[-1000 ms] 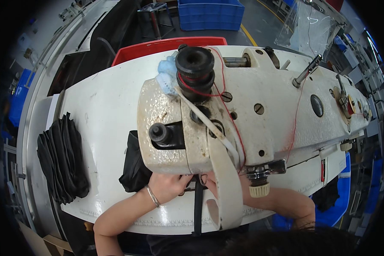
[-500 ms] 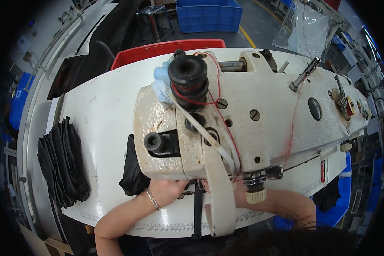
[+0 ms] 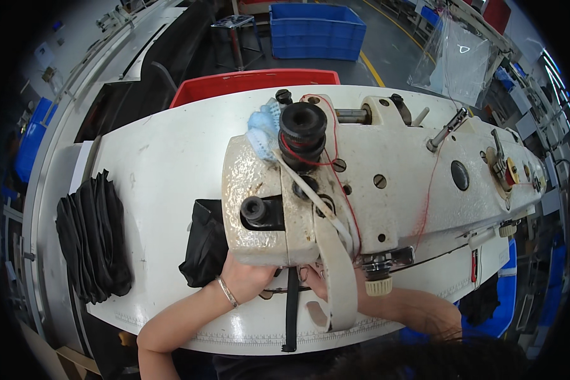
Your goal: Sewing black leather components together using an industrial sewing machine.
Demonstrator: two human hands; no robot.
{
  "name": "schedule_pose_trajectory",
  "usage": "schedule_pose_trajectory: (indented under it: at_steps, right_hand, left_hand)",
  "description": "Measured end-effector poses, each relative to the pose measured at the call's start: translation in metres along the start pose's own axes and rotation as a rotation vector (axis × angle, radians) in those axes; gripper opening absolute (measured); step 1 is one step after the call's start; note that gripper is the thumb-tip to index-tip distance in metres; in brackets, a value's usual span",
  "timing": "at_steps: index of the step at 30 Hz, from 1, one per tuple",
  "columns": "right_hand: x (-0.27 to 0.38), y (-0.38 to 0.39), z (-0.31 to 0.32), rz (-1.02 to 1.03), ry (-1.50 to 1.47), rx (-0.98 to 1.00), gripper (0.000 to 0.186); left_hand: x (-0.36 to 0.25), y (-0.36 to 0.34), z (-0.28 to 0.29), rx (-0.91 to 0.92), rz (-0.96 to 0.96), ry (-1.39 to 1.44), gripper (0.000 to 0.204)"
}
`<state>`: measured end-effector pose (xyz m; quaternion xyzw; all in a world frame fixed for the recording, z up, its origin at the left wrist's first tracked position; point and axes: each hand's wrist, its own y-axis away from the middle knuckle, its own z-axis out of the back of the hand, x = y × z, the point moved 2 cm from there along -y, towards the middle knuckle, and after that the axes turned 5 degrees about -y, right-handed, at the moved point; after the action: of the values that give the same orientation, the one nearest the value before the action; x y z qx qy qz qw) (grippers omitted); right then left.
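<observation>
A white industrial sewing machine point(image 3: 386, 164) with red thread, a white looped belt and a light-blue cloth point(image 3: 261, 130) fills the middle. Below its head, my left hand point(image 3: 247, 278) has curled fingers beside a narrow black strap point(image 3: 291, 316), their tips hidden. My right hand point(image 3: 318, 282), partly behind the white belt, has bent fingers at the strap's other side by the presser foot; what either hand grips cannot be made out. Black fabric point(image 3: 202, 244) lies left of the machine head. A pleated stack of black pieces point(image 3: 94, 240) rests on the table's left.
The white table point(image 3: 145, 152) has a printed ruler edge. A red bin point(image 3: 253, 78) stands behind it, a blue crate point(image 3: 316, 31) and a stool point(image 3: 233, 25) farther back. Another blue bin point(image 3: 506, 291) with black fabric is at the right, and a clear bag point(image 3: 449, 57) hangs upper right.
The view has shifted slightly, so the machine's top and the background appear lower and a little to the right. Both my hands remain under the machine head, with little visible movement.
</observation>
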<state>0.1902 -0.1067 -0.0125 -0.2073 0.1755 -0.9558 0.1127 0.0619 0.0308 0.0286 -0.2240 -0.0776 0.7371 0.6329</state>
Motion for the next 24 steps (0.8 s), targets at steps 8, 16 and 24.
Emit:
schedule_pose_trajectory:
  at_steps: [8,16,24]
  right_hand:
    - [-0.009,0.001,0.006,0.145,0.152,0.072,0.022]
    - [-0.019,-0.006,0.024,0.181,0.021,-0.115,0.014]
    - [0.019,-0.023,0.044,0.478,0.424,-0.108,0.022]
  left_hand:
    - [0.002,-0.001,0.003,0.005,-0.065,-0.062,0.026]
    - [-0.003,-0.002,0.009,-0.091,-0.087,-0.024,0.028]
    - [-0.029,0.005,0.035,-0.031,-0.035,-0.040,0.018]
